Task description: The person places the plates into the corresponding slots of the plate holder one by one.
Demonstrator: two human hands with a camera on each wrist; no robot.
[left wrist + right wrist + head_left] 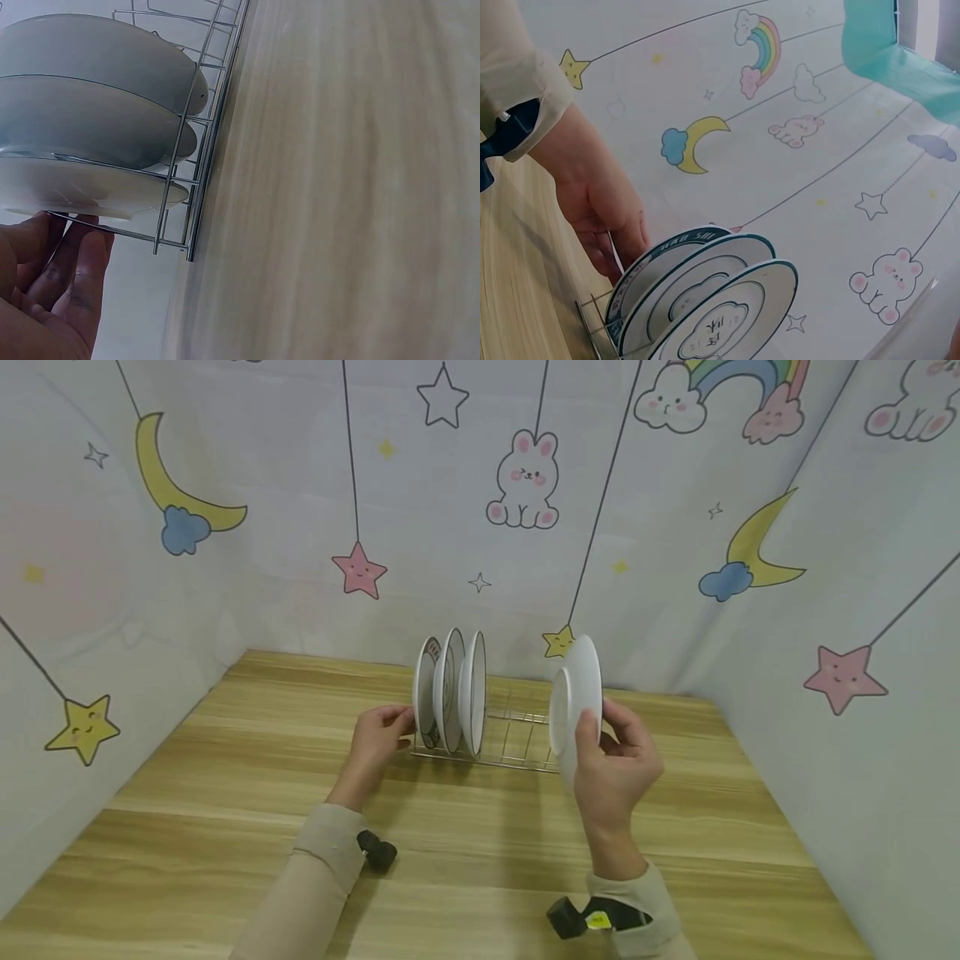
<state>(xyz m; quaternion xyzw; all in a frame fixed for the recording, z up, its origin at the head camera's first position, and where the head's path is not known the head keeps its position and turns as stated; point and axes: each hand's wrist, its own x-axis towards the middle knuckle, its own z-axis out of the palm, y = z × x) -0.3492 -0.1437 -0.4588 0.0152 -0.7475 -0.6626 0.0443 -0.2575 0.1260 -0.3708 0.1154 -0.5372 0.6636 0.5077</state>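
My right hand (pixel 618 768) holds a white plate (pixel 585 693) on edge, thumb on its underside and fingers behind the rim. This plate overlaps the right end of a wire dish rack (pixel 517 766) in the head view. At the rack's left end, my left hand (pixel 378 739) pinches the end wire, as the left wrist view shows with the fingers (pixel 90 277) bent about it. Three plates (pixel 474 693) stand upright side by side in the rack's left part. Dark rims and printed centres show on these plates (pixel 720 322) in the right wrist view.
The rack stands on a wood-grain table (pixel 450 877), near the back wall cloth (pixel 420 510) printed with moons, stars and rabbits. Similar cloth (pixel 862 568) rises along the sides. Each sleeve carries a small black device (pixel 378 852) at the wrist.
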